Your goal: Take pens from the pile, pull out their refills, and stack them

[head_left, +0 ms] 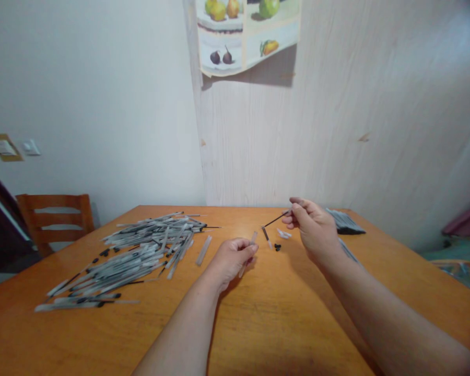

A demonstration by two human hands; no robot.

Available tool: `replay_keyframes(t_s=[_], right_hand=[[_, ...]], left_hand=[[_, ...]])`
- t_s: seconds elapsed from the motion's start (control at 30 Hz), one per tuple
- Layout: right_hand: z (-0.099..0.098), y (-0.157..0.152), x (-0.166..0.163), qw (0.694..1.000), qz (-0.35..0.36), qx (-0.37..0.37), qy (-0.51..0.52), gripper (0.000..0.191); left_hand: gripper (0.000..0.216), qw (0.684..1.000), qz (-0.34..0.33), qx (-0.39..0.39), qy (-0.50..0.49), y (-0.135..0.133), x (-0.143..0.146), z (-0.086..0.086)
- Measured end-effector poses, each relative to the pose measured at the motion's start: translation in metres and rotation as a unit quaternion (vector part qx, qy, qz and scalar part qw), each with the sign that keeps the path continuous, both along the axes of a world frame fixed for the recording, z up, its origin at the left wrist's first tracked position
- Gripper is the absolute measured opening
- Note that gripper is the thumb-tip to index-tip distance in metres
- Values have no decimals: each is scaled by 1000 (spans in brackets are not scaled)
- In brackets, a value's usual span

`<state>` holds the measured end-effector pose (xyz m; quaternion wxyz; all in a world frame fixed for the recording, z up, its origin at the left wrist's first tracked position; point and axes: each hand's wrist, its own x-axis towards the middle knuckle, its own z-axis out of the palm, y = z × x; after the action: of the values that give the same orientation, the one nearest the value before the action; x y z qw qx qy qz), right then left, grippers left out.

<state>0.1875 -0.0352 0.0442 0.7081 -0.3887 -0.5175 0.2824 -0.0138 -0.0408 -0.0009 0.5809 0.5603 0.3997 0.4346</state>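
Clear plastic makes up the pen barrel (253,241) pinched between thumb and fingers of the left hand (232,258), held just above the tabletop (258,324) near its middle. A thin black refill (274,220) is pinched at its end by the fingertips of the right hand (312,225), its free tip pointing toward 8 o'clock, near the barrel's open end but not yet inside it. Between the hands, a second refill (267,236), a small black cap (277,247) and a clear bit (284,234) are seen lying loose. At 9 o'clock a large pile of pens (137,256) is spread out; whether these are finished cannot be told. At 2 o'clock a dark flat stack (344,222) is seen beside the right wrist. Judged from this, one pen is mid-assembly: refill unseated, cap off.
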Motion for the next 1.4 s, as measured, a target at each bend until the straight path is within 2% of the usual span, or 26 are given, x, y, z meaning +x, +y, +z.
replay_keyframes(t_s=[0.33, 0.57, 0.9, 1.1, 1.4], right_hand=[[0, -2, -2, 998, 22, -35, -38, 45], [-5, -1, -1, 997, 30, -55, -41, 48], [-9, 3, -2, 998, -16, -47, -50, 50], [-10, 2, -3, 998, -21, -53, -41, 47], [-25, -5, -23, 992, 52, -92, -75, 34]], left_hand=[[30, 999, -25, 4, 23, 0, 0, -1], [29, 996, -74, -39, 36, -3, -1, -3], [31, 991, -119, -64, 1, -1, -4, -7], [37, 991, -110, -79, 1, 0, -4, -9], [45, 988, -124, -87, -26, 0, -4, -7]])
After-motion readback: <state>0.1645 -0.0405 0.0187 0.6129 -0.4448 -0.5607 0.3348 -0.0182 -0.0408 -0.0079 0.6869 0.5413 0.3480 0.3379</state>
